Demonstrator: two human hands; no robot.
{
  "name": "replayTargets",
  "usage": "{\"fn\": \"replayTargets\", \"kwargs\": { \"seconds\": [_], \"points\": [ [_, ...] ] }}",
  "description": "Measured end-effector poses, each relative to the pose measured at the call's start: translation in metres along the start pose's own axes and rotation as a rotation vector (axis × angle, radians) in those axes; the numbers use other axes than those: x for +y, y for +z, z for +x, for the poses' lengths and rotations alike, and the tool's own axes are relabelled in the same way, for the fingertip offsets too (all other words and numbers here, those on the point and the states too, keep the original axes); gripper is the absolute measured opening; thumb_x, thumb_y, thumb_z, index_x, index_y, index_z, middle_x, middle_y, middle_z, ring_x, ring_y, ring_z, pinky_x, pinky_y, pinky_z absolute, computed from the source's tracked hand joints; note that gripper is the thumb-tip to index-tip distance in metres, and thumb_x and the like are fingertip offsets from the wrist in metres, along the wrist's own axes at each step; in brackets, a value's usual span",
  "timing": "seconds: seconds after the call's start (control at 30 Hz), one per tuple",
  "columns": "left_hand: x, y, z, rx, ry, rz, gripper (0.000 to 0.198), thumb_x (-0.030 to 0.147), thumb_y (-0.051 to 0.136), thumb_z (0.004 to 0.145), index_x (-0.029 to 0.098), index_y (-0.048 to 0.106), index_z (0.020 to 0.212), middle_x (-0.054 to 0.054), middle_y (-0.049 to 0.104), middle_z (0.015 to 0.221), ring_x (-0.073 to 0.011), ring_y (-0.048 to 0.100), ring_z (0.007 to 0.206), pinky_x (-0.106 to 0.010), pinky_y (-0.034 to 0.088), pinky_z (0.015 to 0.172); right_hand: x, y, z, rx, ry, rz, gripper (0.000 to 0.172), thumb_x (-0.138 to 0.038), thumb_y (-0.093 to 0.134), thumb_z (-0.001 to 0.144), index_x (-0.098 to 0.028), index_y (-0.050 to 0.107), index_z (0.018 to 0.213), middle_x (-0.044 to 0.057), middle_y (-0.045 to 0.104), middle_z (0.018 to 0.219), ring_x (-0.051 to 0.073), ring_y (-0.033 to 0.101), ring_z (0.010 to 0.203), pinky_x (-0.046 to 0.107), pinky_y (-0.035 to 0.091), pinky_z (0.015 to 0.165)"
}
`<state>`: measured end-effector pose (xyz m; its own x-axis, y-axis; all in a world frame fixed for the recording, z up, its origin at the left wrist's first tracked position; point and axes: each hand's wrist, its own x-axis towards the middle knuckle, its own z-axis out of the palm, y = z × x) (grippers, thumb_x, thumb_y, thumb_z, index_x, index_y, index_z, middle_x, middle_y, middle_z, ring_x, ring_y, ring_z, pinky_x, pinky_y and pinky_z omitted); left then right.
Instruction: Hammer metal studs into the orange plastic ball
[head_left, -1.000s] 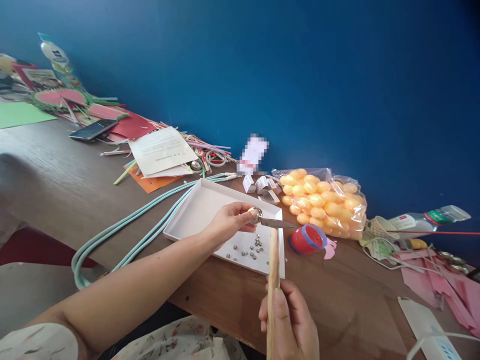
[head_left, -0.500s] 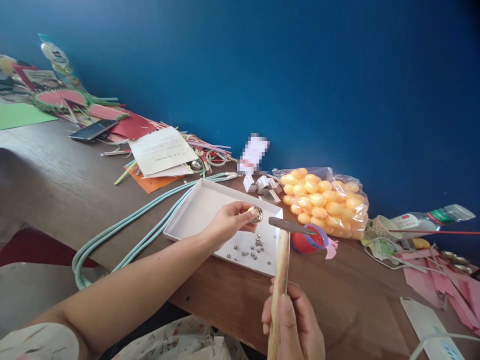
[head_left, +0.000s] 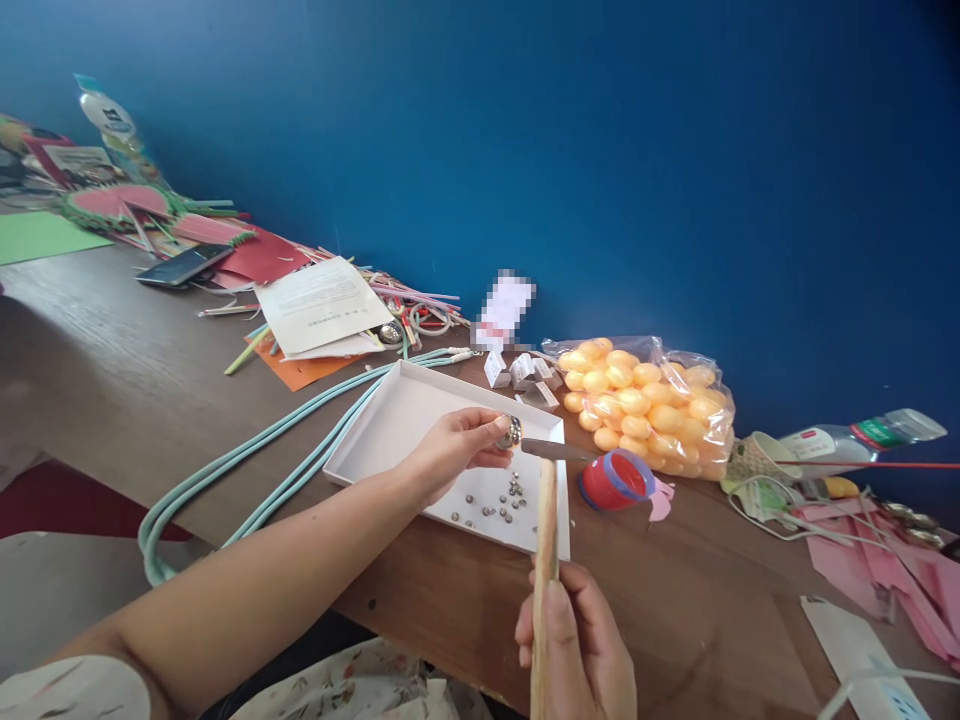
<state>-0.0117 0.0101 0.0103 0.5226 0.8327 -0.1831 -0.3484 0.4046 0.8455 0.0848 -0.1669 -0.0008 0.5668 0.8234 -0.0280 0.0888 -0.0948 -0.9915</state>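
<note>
My left hand [head_left: 450, 445] is closed, pinching a round shiny metal piece [head_left: 512, 432] between thumb and fingers above the white box lid [head_left: 397, 410]. My right hand [head_left: 574, 640] wraps round the wooden handle of a hammer [head_left: 547, 530], held upright. The dark hammer head [head_left: 555, 450] lies sideways, its left end close to or touching the metal piece; I cannot tell which. Below my left hand, several small metal pieces [head_left: 506, 508] lie scattered in the lid.
A bag of orange balls [head_left: 649, 405] and a red cup-like roll [head_left: 615, 480] stand right of the lid. Pale blue cords [head_left: 247, 440] loop at the left. Papers [head_left: 322, 305], a phone [head_left: 184, 266] and a power strip [head_left: 862, 650] lie on the table.
The hammer has moved left with my right hand, bringing its head up to the metal piece. My left hand stays nearly in place, the piece turned slightly.
</note>
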Motion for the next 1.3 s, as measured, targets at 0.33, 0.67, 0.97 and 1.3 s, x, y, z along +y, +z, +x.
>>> {"fn": "replayTargets", "kwargs": {
  "seconds": [0.33, 0.67, 0.97, 1.3],
  "points": [
    [-0.0018, -0.0011, 0.0006, 0.011, 0.011, 0.007, 0.035, 0.039, 0.074, 0.071, 0.011, 0.064, 0.09, -0.007, 0.066, 0.085, -0.012, 0.063, 0.07, -0.028, 0.053, 0.073, 0.0034, -0.0019, -0.0003, -0.039, 0.057, 0.022, 0.031, -0.051, 0.05, 0.085, -0.021, 0.056, 0.092, -0.004, 0.053, 0.052, 0.011, 0.044, 0.043, 0.022, 0.035, 0.042],
    [-0.0002, -0.0003, -0.0003, 0.003, 0.038, 0.046, 0.034, 0.038, 0.072, 0.074, 0.01, 0.062, 0.091, -0.007, 0.066, 0.086, -0.012, 0.062, 0.072, -0.029, 0.053, 0.074, 0.0054, -0.0003, -0.0028, -0.016, 0.045, 0.065, 0.029, -0.048, 0.049, 0.087, -0.02, 0.054, 0.093, -0.003, 0.053, 0.052, 0.011, 0.043, 0.044, 0.021, 0.034, 0.043],
    [-0.0006, 0.0008, -0.0006, 0.022, 0.049, 0.076, 0.038, 0.04, 0.073, 0.071, 0.01, 0.062, 0.092, -0.006, 0.065, 0.083, -0.0126, 0.061, 0.072, -0.031, 0.053, 0.074, 0.007, 0.0004, -0.0003, -0.034, -0.007, -0.041, 0.027, -0.047, 0.051, 0.086, -0.021, 0.055, 0.091, -0.003, 0.053, 0.054, 0.011, 0.045, 0.044, 0.021, 0.037, 0.043],
    [0.0005, 0.0018, -0.0006, 0.029, 0.044, 0.079, 0.038, 0.041, 0.074, 0.07, 0.011, 0.063, 0.09, -0.006, 0.065, 0.082, -0.0131, 0.061, 0.071, -0.032, 0.052, 0.073, 0.0065, -0.0002, 0.0, -0.025, -0.021, -0.04, 0.028, -0.048, 0.049, 0.087, -0.021, 0.055, 0.091, -0.003, 0.053, 0.054, 0.011, 0.045, 0.044, 0.021, 0.038, 0.043]
  ]
}}
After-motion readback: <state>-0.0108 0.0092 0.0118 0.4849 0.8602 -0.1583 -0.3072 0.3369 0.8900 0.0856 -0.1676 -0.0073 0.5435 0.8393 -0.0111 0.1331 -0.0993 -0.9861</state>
